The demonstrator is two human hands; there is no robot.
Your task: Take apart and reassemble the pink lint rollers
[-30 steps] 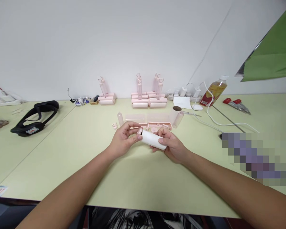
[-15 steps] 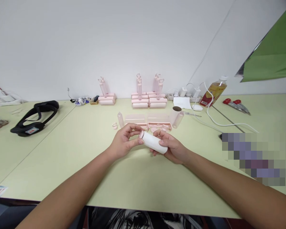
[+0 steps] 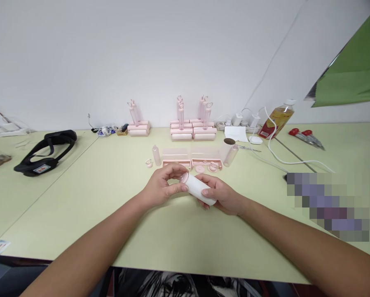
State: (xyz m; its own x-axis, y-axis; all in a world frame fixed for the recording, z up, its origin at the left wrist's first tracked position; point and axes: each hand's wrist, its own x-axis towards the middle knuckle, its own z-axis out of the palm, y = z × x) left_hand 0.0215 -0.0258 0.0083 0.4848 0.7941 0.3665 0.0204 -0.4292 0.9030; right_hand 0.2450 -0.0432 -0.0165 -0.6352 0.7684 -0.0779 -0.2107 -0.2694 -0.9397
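A white lint roller roll (image 3: 199, 190) with a pink end cap (image 3: 184, 178) is held tilted over the table. My left hand (image 3: 162, 186) pinches the capped end between thumb and fingers. My right hand (image 3: 224, 196) is wrapped round the lower right part of the roll. Just beyond lie two open pink cases, a left one (image 3: 172, 163) and a right one (image 3: 218, 162), with a pink disc (image 3: 200, 168) and a pink loop piece (image 3: 213, 166) at the right one. To the left are a pink handle tube (image 3: 156, 156) and another loop piece (image 3: 149, 163).
Pink lint rollers (image 3: 181, 134) stand in groups along the wall. A second handle tube (image 3: 231, 156) leans near an upright roll with a brown core (image 3: 229, 141). Farther right are a drink bottle (image 3: 276, 120), white cables (image 3: 273, 144) and red-handled tools (image 3: 307, 137); a black headset (image 3: 45, 163) lies left.
The roll has tipped slightly and sits a little lower, with more of its capped end facing me. Both hands keep their hold, and the right hand has shifted slightly down.
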